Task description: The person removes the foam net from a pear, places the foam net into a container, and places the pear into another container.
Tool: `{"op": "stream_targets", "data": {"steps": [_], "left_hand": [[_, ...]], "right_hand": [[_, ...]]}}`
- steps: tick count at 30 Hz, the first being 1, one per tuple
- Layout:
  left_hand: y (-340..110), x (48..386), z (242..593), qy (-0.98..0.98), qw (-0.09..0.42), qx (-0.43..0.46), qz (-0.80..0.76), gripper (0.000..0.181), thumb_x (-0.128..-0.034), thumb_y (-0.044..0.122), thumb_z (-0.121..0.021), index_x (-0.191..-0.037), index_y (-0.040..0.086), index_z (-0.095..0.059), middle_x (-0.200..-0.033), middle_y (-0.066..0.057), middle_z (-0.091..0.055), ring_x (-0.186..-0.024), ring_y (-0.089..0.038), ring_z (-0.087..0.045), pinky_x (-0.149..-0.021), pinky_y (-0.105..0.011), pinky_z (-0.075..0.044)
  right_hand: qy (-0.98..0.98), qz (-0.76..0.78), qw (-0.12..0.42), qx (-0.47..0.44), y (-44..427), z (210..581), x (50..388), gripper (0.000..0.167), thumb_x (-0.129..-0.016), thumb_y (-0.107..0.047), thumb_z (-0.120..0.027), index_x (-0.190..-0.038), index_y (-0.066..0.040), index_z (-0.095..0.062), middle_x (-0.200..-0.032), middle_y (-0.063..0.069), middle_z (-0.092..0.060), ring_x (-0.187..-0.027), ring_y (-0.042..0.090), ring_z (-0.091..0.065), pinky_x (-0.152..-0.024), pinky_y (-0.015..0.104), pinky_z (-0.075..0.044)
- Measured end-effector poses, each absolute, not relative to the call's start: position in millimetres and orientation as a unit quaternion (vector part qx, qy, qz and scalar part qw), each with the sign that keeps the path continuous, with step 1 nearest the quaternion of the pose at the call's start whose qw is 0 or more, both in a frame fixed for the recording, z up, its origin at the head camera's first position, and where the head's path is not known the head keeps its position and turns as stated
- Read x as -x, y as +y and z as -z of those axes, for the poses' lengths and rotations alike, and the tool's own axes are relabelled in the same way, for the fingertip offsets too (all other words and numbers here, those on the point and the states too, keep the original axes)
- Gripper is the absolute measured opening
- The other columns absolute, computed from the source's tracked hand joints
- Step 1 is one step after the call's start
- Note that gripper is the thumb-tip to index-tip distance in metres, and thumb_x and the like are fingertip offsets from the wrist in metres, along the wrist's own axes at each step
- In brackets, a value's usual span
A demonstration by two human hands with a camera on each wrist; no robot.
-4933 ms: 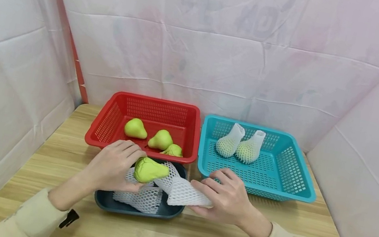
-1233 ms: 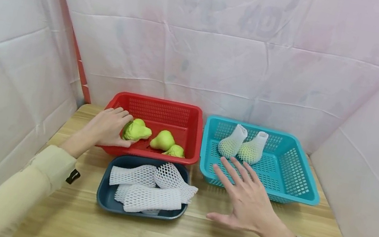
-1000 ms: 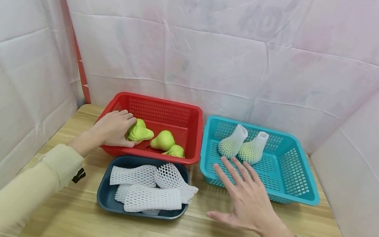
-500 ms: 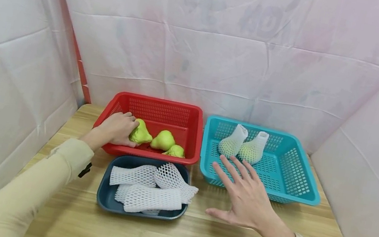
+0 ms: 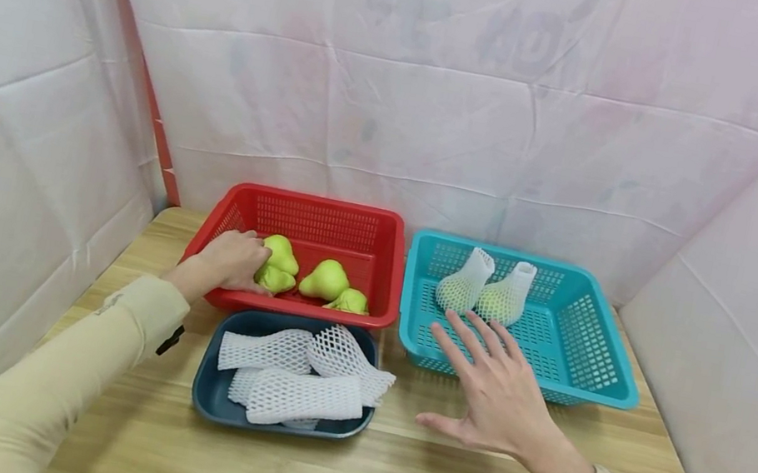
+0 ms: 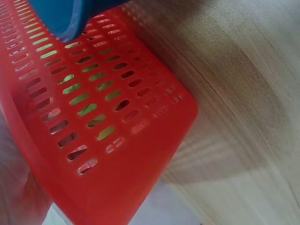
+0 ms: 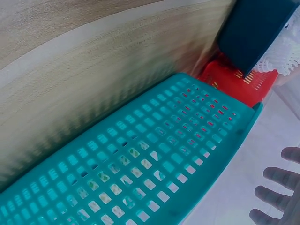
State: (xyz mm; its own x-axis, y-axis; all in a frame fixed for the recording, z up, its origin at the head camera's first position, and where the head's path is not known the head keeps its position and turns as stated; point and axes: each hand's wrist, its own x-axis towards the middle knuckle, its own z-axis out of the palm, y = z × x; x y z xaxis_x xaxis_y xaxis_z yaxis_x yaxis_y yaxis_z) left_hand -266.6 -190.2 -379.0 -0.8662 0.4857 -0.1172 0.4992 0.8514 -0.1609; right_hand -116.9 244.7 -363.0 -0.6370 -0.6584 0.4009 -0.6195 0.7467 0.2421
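Inside the red basket (image 5: 305,309), my left hand (image 5: 232,260) is at the left end of a crumpled-looking green pear (image 5: 276,280), thumb and fingers around it; the fingertips are partly hidden. A smoother pear (image 5: 281,252) lies just behind. In the left wrist view, the basket wall (image 6: 108,173) covers most of the fruit, and part of the hand (image 6: 18,183) shows at the edge. My right hand (image 5: 499,397) hovers with spread fingers before the teal basket (image 5: 583,391), holding nothing. Its fingers (image 7: 276,197) show in the right wrist view.
A dark blue tray (image 5: 205,400) holds several white foam net sleeves (image 5: 308,399), one overhanging its right rim. Two netted pears (image 5: 503,301) stand in the teal basket. Another pear (image 5: 325,280) and a wrinkled one (image 5: 350,301) lie at the red basket's right.
Earlier my left hand held the pear over the tray and my right a foam sleeve. The sleeve is now in the tray; the pear is lower in the red basket. My right hand is nearly still.
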Motion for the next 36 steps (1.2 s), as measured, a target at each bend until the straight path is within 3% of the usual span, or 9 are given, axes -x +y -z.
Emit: {"op": "stream_targets", "data": {"steps": [9, 15, 21, 30, 36], "left_hand": [[-196.3, 265.6, 377.9, 0.964, 0.016, -0.254, 0.082, 0.056, -0.0872, 0.057, -0.077, -0.108, 0.006, -0.072, -0.107, -0.017, -0.076, -0.092, -0.028, -0.065, -0.085, -0.044, -0.063], [-203.8, 258.2, 375.7, 0.966, -0.021, -0.252, 0.053, 0.067, -0.0907, 0.056, -0.075, -0.129, 0.002, -0.068, -0.122, -0.021, -0.075, -0.106, -0.035, -0.07, -0.095, -0.05, -0.063], [-205.7, 243.4, 372.9, 0.969, -0.049, -0.24, 0.018, 0.078, -0.093, 0.06, -0.07, -0.143, 0.001, -0.061, -0.138, -0.024, -0.068, -0.126, -0.042, -0.066, -0.107, -0.057, -0.057], [-201.5, 210.0, 364.0, 0.967, -0.073, -0.241, -0.024, 0.093, -0.092, 0.067, -0.066, -0.157, 0.004, -0.047, -0.16, -0.024, -0.051, -0.148, -0.045, -0.049, -0.121, -0.063, -0.042], [-196.1, 190.9, 358.2, 0.959, -0.097, -0.267, -0.017, 0.099, -0.0904, 0.071, -0.065, -0.163, 0.009, -0.038, -0.166, -0.021, -0.044, -0.155, -0.043, -0.041, -0.125, -0.062, -0.037]], "right_hand": [[-0.903, 0.036, 0.246, -0.351, 250.3, 361.2, 118.9, 0.111, -0.085, -0.097, -0.032, -0.155, -0.014, -0.052, -0.16, 0.014, -0.054, -0.142, 0.042, -0.053, -0.113, 0.062, -0.046], [-0.9, 0.032, 0.26, -0.348, 258.7, 357.6, 125.2, 0.111, -0.086, -0.097, -0.028, -0.152, -0.013, -0.055, -0.155, 0.015, -0.058, -0.135, 0.043, -0.059, -0.11, 0.062, -0.049], [-0.904, 0.015, 0.26, -0.34, 268.3, 356.2, 131.8, 0.113, -0.084, -0.098, -0.034, -0.154, -0.013, -0.053, -0.156, 0.014, -0.057, -0.134, 0.042, -0.059, -0.107, 0.062, -0.05], [-0.92, -0.004, 0.234, -0.315, 282.3, 349.5, 136.8, 0.111, -0.084, -0.096, -0.042, -0.153, -0.01, -0.054, -0.153, 0.016, -0.059, -0.132, 0.042, -0.059, -0.105, 0.062, -0.051], [-0.93, -0.014, 0.221, -0.294, 289.1, 344.7, 136.9, 0.107, -0.08, -0.088, -0.061, -0.156, -0.013, -0.05, -0.154, 0.015, -0.058, -0.134, 0.042, -0.058, -0.102, 0.064, -0.051]]}}
